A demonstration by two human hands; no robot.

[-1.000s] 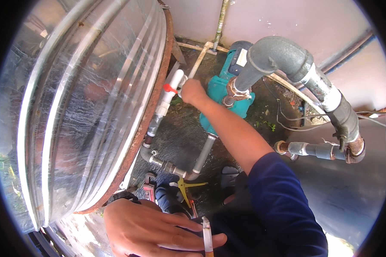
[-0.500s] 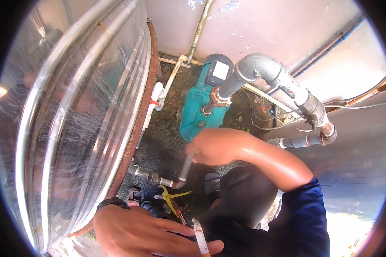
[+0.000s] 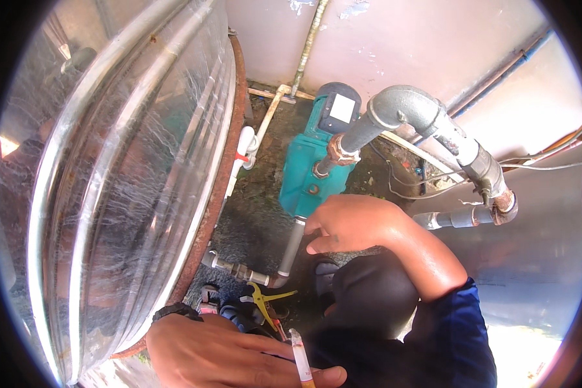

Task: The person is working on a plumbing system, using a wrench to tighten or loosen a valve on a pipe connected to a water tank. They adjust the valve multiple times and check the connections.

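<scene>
My right hand (image 3: pixel 343 226) hangs with loosely bent, parted fingers just right of a vertical grey pipe (image 3: pixel 288 255), its fingertips beside or lightly touching it. That pipe joins a teal pump (image 3: pixel 310 184) to an elbow below. Low in the picture, my left hand (image 3: pixel 220 355) holds a lit cigarette (image 3: pixel 302 359) between two fingers. A yellow cutting tool (image 3: pixel 262 301) lies on the wet ground by the pipe fittings (image 3: pixel 246 271). A white valve with a red handle (image 3: pixel 244 155) stands left of the pump.
A large corrugated metal tank (image 3: pixel 123 187) with a rusty rim fills the left side. A big grey pipe arch (image 3: pixel 404 103) rises over the pump. Cables (image 3: pixel 420 194) run along the pink wall (image 3: pixel 472 39). Another metal surface (image 3: pixel 530 252) curves at the right. My legs (image 3: pixel 368 297) are bent below me.
My right hand has come down from the white valve to the grey pipe, grasped it, then loosened and shifted slightly right. My left hand stays low with the cigarette.
</scene>
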